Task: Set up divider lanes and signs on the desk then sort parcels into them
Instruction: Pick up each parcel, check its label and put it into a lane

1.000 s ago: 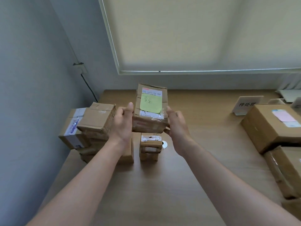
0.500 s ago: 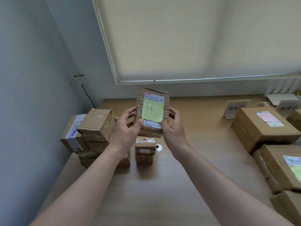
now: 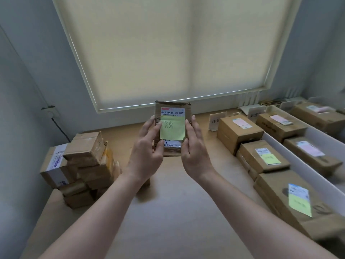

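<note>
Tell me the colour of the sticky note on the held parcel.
Yellow-green sticky note, clearest in the head view.

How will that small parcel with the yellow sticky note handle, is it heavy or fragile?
Probably light: the small parcel is held upright by the fingertips of the left hand and right hand. Its creased cardboard looks soft, so it may dent. The yellow sticky note could peel off.
</note>
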The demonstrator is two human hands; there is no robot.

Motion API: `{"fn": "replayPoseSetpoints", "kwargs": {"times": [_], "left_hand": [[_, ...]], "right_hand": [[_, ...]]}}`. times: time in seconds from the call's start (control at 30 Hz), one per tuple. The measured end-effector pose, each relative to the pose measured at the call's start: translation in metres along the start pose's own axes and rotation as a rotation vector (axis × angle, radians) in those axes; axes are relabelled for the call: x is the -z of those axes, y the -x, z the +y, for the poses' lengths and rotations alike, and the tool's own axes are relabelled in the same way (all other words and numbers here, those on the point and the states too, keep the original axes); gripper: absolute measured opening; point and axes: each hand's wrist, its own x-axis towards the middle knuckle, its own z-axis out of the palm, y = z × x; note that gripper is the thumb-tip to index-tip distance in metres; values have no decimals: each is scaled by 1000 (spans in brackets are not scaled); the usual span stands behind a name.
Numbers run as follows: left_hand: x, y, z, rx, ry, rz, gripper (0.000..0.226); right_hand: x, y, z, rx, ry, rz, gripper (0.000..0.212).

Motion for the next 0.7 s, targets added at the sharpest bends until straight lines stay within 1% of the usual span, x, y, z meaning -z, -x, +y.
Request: {"fn": "replayPoseSetpoints", "kwargs": {"times": [0.17, 0.4, 0.6, 0.7], "left_hand": [[-27, 38, 52, -129, 133, -105, 58], [-92, 82, 163, -256, 233, -217, 60], [-176, 105, 274, -369, 199, -268, 61], [-233, 119, 333, -380, 153, -269, 61]], "right_hand": [[68, 66, -9, -61, 107, 109, 58], [195, 142, -4, -122, 243, 249, 57], [315, 185, 47, -129, 325, 349, 58], [386, 207, 82, -155, 361, 364, 58]]}}
